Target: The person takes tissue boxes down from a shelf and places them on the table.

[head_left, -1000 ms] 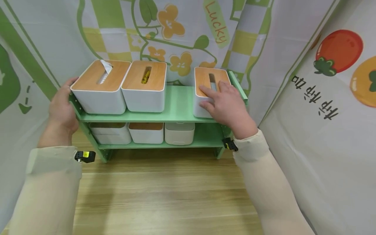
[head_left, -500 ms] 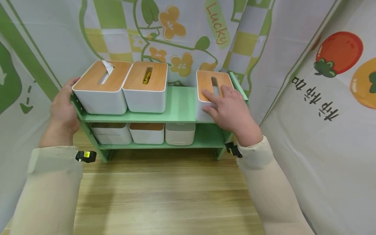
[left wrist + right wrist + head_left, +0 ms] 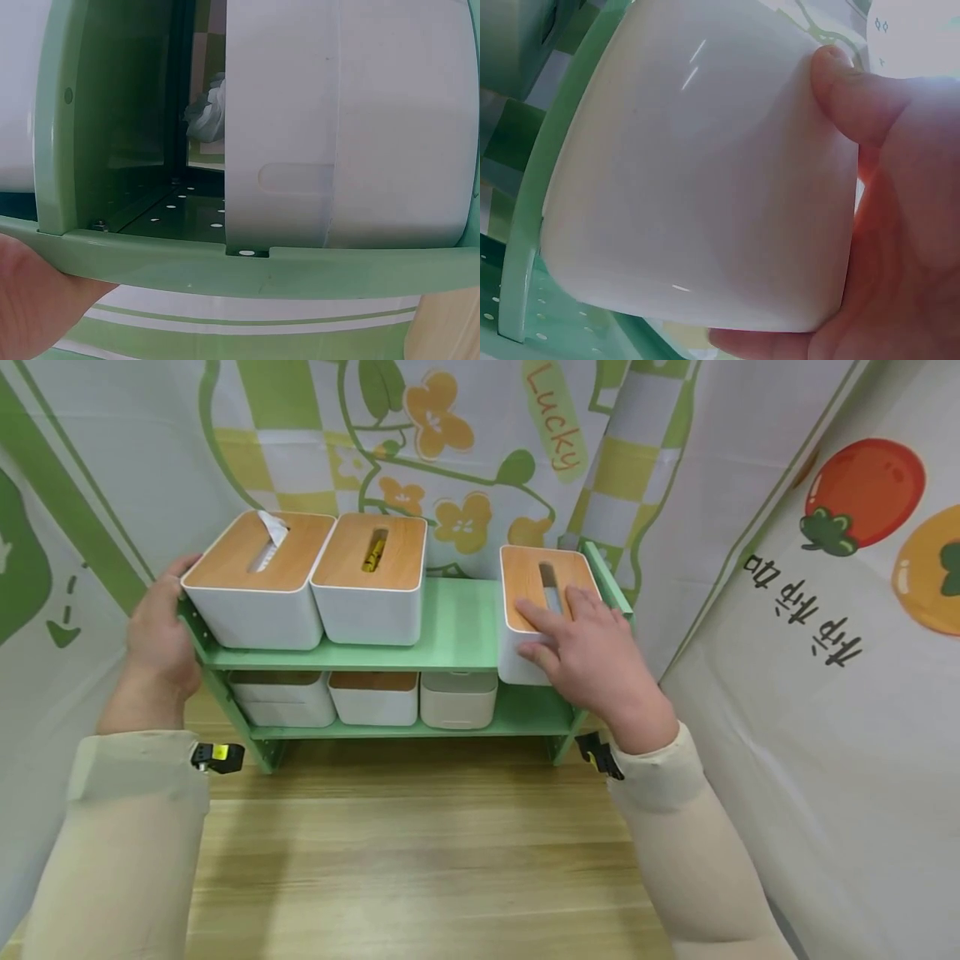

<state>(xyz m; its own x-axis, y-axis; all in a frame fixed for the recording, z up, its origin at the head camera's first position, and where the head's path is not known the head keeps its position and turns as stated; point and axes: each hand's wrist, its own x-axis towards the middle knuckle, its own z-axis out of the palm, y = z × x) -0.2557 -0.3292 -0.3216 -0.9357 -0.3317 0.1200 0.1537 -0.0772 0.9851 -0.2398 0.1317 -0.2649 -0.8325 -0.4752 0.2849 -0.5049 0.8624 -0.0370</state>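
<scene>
White box in R fingers at grn rack edge

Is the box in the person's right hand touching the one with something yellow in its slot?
No, bare green shelf shows between the held box and the box showing yellow.

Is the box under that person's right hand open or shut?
Shut: the right hand holds the box, whose wooden lid covers its top, except for an open slot.

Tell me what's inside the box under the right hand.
Something pale shows through the slot in its wood-coloured lid, too little to identify. The lid, white box and right hand cover the rest.
</scene>
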